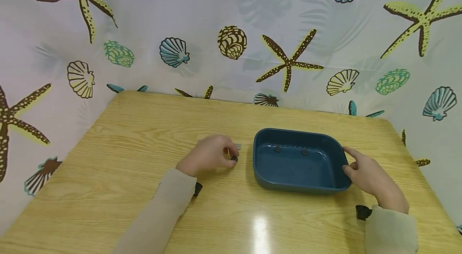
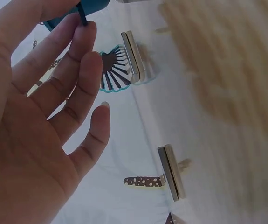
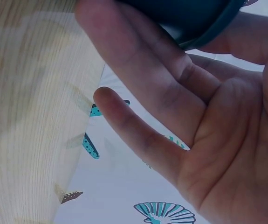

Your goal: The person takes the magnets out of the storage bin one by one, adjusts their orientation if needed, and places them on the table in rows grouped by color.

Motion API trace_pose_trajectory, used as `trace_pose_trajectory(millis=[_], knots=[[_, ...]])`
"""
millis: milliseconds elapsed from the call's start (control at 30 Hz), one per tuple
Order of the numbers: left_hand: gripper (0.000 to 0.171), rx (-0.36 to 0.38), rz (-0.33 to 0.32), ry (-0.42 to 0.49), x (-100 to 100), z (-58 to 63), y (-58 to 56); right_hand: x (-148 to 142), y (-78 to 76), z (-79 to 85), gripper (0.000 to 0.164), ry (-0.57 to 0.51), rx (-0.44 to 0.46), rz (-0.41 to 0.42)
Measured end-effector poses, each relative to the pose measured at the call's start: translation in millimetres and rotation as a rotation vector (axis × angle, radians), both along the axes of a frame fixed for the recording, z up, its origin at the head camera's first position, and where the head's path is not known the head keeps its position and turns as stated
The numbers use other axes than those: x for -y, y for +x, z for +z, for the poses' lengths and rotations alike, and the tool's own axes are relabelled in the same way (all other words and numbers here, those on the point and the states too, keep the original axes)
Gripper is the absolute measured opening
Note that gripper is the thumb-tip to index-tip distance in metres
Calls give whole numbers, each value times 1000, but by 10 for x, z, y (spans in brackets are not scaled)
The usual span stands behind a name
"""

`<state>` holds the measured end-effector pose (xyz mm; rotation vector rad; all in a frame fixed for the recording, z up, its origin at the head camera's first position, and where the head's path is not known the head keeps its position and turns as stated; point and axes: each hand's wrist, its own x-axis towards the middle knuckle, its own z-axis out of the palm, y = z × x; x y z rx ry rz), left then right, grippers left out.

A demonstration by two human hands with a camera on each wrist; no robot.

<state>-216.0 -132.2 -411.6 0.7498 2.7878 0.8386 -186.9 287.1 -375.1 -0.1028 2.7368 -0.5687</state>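
On the table stands a dark blue rectangular basin (image 1: 294,184) with rounded corners. Two small dark round discs (image 1: 277,149) lie on its floor near the back wall. Left of the basin, my left hand (image 1: 211,152) pinches a small dark disc (image 1: 234,159) between thumb and fingers. The left wrist view shows this disc (image 2: 82,14) edge-on at the fingertips, its other fingers loosely bent. My right hand (image 1: 371,174) grips the basin's right wall, thumb at the rim. In the right wrist view its fingers (image 3: 147,79) lie along the basin's outside (image 3: 171,18).
A small pale flat piece (image 1: 238,146) lies on the wooden table (image 1: 144,125), partly behind the left hand. White cloth (image 1: 202,13) printed with shells and starfish hangs behind and beside the table. Metal bars (image 2: 134,56) show by the cloth in the left wrist view.
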Motion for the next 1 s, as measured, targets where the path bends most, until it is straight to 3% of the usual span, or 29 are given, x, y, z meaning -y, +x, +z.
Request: trace_pose_trajectory(millis=[233,700,1000], knots=[[15,19,-11,-10,-34,-17,-8,-1,-10,14,66,3,-2,1],[11,-59,-33,-142,-121,-73,-30,0,16,-25,67,-11,5,-4],[10,-70,-39,-145,-129,-96,-29,14,18,-11,66,-8,-1,-7]])
